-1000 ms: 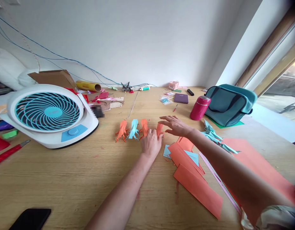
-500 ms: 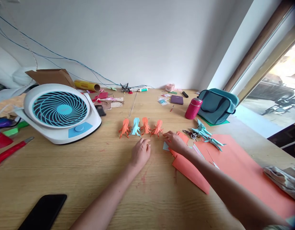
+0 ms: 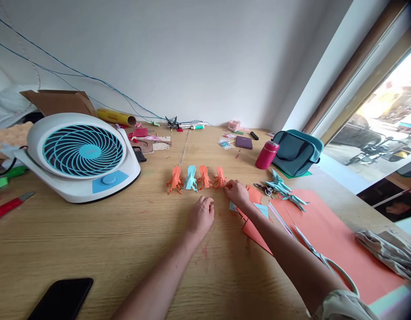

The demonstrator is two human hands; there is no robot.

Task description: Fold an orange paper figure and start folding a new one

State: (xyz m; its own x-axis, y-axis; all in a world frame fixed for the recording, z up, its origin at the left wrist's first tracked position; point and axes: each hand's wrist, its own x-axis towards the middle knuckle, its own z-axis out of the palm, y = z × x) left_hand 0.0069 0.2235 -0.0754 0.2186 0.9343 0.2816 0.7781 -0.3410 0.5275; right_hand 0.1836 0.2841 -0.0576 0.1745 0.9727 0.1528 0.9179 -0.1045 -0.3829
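Several folded paper figures stand in a row on the wooden table point(image 3: 92, 240): an orange one point(image 3: 175, 179), a light blue one point(image 3: 191, 178), another orange one point(image 3: 204, 176) and a rightmost orange one point(image 3: 220, 178). My right hand point(image 3: 237, 193) lies just right of the row, its fingertips pinched at the rightmost orange figure. My left hand point(image 3: 201, 215) rests on the table in front of the row with curled fingers, holding nothing I can see. Cut orange paper pieces point(image 3: 253, 229) and a light blue scrap point(image 3: 261, 210) lie under my right forearm.
A white and teal desk fan point(image 3: 80, 155) stands at left, a black phone point(image 3: 60, 298) near the front edge. A pink bottle point(image 3: 266, 154), teal bag point(image 3: 297, 151), small scissors point(image 3: 263, 187), teal paper figures point(image 3: 285, 189) and a large orange sheet point(image 3: 328, 235) lie right.
My right hand dropped from above the row to the table and now pinches at the rightmost orange figure. My left hand drew back from the row toward me. The view shifted.
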